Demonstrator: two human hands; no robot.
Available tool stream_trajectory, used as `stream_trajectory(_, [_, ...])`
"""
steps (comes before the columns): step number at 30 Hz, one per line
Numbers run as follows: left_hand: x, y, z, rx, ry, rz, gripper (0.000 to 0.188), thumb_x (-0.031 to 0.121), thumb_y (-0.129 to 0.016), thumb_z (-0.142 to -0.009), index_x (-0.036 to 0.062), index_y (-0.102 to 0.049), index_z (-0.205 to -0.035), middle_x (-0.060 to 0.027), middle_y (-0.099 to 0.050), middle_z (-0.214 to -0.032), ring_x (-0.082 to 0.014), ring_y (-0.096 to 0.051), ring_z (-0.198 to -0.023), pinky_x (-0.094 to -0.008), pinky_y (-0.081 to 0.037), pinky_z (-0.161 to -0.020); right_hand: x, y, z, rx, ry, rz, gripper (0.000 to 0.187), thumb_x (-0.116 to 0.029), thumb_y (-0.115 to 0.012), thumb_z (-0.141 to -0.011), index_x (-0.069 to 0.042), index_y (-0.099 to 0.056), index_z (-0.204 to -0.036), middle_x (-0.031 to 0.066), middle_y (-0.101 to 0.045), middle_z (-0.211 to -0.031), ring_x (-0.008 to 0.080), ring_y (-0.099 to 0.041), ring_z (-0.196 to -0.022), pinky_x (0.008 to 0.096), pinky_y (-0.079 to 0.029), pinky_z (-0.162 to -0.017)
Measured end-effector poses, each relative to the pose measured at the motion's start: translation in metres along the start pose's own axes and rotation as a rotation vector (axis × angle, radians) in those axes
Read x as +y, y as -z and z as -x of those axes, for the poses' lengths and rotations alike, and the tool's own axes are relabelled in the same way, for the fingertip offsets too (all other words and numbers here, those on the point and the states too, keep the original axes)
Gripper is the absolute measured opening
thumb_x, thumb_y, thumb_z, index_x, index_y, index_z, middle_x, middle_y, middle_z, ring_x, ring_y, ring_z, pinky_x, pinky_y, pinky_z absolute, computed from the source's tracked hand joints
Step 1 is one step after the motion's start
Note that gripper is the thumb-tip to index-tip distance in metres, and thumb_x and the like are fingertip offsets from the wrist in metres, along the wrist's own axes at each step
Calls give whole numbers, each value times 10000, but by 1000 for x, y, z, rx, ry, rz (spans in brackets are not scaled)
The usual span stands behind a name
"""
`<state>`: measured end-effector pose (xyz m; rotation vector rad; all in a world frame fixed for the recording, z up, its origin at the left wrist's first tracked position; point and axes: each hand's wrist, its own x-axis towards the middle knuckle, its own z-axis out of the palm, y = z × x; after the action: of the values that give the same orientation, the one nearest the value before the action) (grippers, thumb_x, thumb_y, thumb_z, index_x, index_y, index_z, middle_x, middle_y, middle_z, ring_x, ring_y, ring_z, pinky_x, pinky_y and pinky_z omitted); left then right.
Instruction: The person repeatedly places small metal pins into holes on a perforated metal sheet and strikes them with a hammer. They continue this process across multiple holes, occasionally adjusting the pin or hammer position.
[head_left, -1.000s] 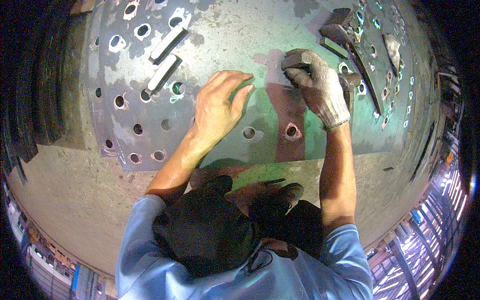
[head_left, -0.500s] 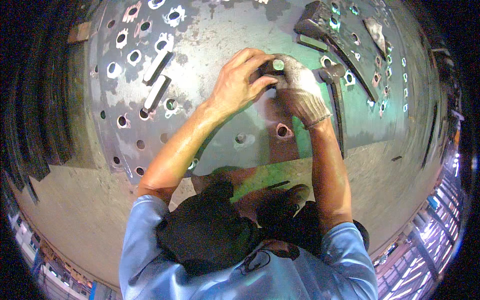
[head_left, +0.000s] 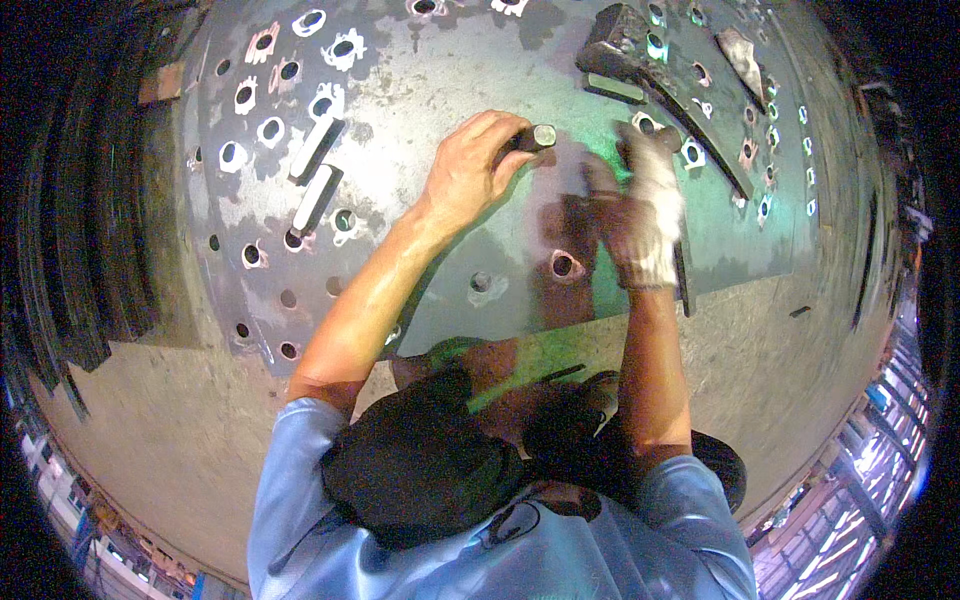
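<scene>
Here's the short metal piece (head_left: 541, 137), just past twelve o'clock from mid-view, above the drilled steel plate (head_left: 420, 95)! The bare left hand (head_left: 475, 165) has it, thumb and fingers pinched round its dark sides, pale end facing up towards us. Whether its foot rests on the plate, I can't tell.

Out at two o'clock, the gloved right hand (head_left: 648, 215) is a smear of white; no telling whether it's closed or loose. The hammer handle (head_left: 685, 275) pokes out close beside it, towards three o'clock, its join to the glove lost in the blur.

How will that piece handle? Solid metal by the look, so I'd call it heavy for its size, rigid, hard to break, perhaps a touch slick against bare skin. Best hold: low round the sides, fingertips well clear of the pale end.

Now the count! One piece in hand, one hammer handle. Loose bars: three, with two pale-topped bars (head_left: 316, 150) at ten o'clock and one shorter bar (head_left: 614, 89) at one. Beyond that, one dark block (head_left: 612, 45), one long dark bar (head_left: 705, 135) and one ragged metal flake (head_left: 741, 62). Holes in the plate? More than twenty!
</scene>
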<state>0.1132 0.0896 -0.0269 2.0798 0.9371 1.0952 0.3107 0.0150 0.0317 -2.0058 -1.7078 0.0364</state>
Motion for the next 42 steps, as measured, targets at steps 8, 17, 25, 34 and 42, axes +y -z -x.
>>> stream_trajectory(8, [-1, -1, 0, -32, -2, -8, 347, 182, -781, -840, 26, -667, -1129, -144, -691, -1067, -346, -680, -968, -403, -560, -847, 77, 29, 34, -151, -364, 507, 456, -441, -676, -927, -17, -652, -1094, 228, -667, -1038, 415, -642, -988, 468, -513, -885])
stream_trajectory(17, [-4, -2, 1, -21, -12, -26, 350, 189, -770, -850, 15, -658, -1133, -154, -689, -1068, -353, -679, -967, -404, -559, -849, -24, 74, 31, -257, -740, -457, 343, -352, -565, -1034, -19, -590, -1111, 56, -585, -754, 134, -538, -656, 340, -470, -569])
stream_trajectory(25, [-14, -7, 2, 1, -26, 3, 318, 199, -743, -850, 40, -652, -1110, -133, -668, -1042, -360, -652, -978, -441, -542, -844, -59, 98, 16, -210, 226, 329, 270, -259, -573, -1030, -51, -579, -1202, 180, -648, -1105, 230, -624, -989, 373, -513, -879])
stream_trajectory(34, [-9, -8, 4, -6, -16, 46, 300, 200, -739, -857, 40, -662, -1100, -140, -674, -1038, -358, -657, -980, -450, -544, -859, -63, 117, 5, 13, -42, 120, 403, -260, -591, -1011, -10, -548, -1324, 201, -610, -1292, 294, -562, -1209, 383, -440, -1027])
stream_trajectory(42, [-14, -6, -1, 10, -11, 21, 300, 210, -727, -880, 42, -660, -1120, -142, -667, -1050, -363, -650, -980, -439, -542, -846, 11, 78, 11, 36, -513, 111, 473, -333, -608, -1001, -26, -556, -1357, 252, -680, -1216, 423, -651, -1141, 463, -497, -964])
